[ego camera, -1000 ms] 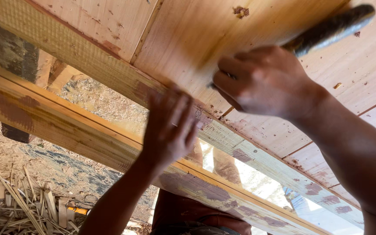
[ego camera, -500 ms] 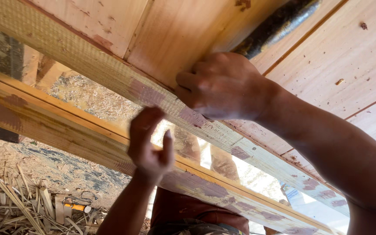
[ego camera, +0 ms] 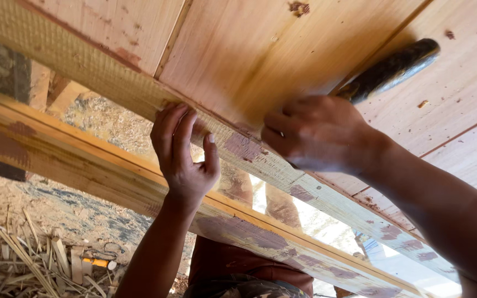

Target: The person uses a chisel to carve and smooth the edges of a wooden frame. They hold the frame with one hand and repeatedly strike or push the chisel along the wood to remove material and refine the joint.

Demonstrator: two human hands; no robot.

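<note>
My left hand (ego camera: pixel 183 152) reaches up from below, its fingertips pressed against the lower edge of the upper wooden beam (ego camera: pixel 84 72) where it meets the plank panel (ego camera: pixel 249 49). My right hand (ego camera: pixel 318 132) is closed around a dark tool handle (ego camera: pixel 390 69) that sticks out up and to the right, flat against the planks. The tool's working end is hidden behind my fingers. The two hands are about a hand's width apart.
A second long wooden beam (ego camera: pixel 73 160) runs diagonally below the first, with a gap between them. Through the gap shows a person in a dark red garment (ego camera: pixel 238 265). Dry straw and wood scraps (ego camera: pixel 34 259) lie on the dirt ground at lower left.
My left hand, curled below the beam half a second ago, has risen and spread its fingers on the beam's edge. My right hand has shifted right, and the tool handle shows again.
</note>
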